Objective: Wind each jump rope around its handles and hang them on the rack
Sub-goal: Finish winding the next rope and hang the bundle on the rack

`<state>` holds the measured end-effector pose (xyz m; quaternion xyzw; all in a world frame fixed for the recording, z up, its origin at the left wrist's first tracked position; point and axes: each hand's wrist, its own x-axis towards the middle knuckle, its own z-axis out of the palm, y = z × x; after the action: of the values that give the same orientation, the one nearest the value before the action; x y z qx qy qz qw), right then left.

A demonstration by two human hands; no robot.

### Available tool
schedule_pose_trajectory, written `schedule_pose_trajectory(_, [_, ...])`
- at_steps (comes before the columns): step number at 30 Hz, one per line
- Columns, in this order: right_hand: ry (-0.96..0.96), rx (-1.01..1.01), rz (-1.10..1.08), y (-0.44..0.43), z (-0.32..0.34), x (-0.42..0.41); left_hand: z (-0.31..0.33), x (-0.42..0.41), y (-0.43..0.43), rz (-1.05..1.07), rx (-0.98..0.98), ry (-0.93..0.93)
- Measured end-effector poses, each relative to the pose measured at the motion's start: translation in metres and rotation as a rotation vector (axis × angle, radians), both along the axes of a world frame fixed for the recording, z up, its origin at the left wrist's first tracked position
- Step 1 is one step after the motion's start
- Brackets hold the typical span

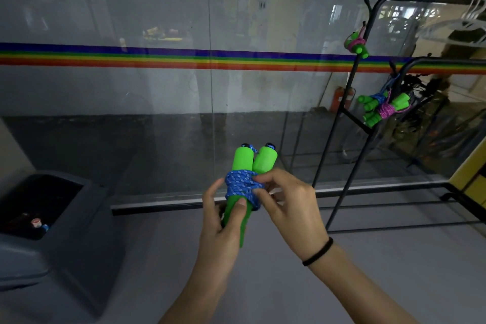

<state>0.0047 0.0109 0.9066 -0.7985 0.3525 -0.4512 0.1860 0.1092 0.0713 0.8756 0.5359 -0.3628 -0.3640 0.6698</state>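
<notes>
1. Green foam handles (252, 163), two side by side, are held upright at centre frame, in front of a glass wall (157, 87) with a rainbow stripe (105, 58).
2. Blue patterned rope (242, 184) is wound in many turns around the middle of both handles.
3. Left hand (221, 223) is closed around the lower ends of the handles, thumb pressed flat on the green foam just below the coil.
4. Right hand (289, 205) has fingertips pinched on the rope at the right side of the coil; a black band (318, 251) sits on that wrist.
5. Black metal rack (352, 102) stands to the right, well apart from the hands.
6. On the rack: one wound rope with a pink cord (357, 46) hangs high; a blue-wrapped bundle (372, 101) and a pink-wrapped bundle (389, 109) hang lower, touching each other.
7. Dark bin (65, 218) stands at lower left on the floor.
</notes>
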Motion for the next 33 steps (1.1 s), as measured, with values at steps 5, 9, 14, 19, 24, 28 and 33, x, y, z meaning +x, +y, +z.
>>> schedule_pose_trajectory(5, [-0.121,0.256,0.057,-0.001,0.011,-0.009,0.0,0.002,0.003,-0.021,-0.018,-0.014])
schedule_pose_trajectory(9, [-0.187,0.407,0.091,-0.007,0.011,-0.011,-0.005,0.004,0.0,-0.072,0.006,-0.098])
schedule_pose_trajectory(14, [-0.4,0.523,0.222,-0.013,0.017,-0.013,-0.005,0.003,-0.003,-0.153,0.042,-0.021])
schedule_pose_trajectory(19, [-0.647,0.463,0.081,-0.035,0.018,-0.027,0.001,0.007,0.001,-0.178,0.013,0.347])
schedule_pose_trajectory(24, [-0.689,0.471,0.085,-0.039,0.018,-0.037,0.007,0.019,0.005,-0.362,0.008,0.656])
schedule_pose_trajectory(28, [-0.672,0.496,0.224,-0.031,0.014,-0.031,0.001,0.026,0.003,-0.486,0.066,0.677])
schedule_pose_trajectory(33, [-0.566,0.448,0.326,-0.018,0.005,-0.013,-0.017,0.027,-0.004,-0.617,0.16,0.68])
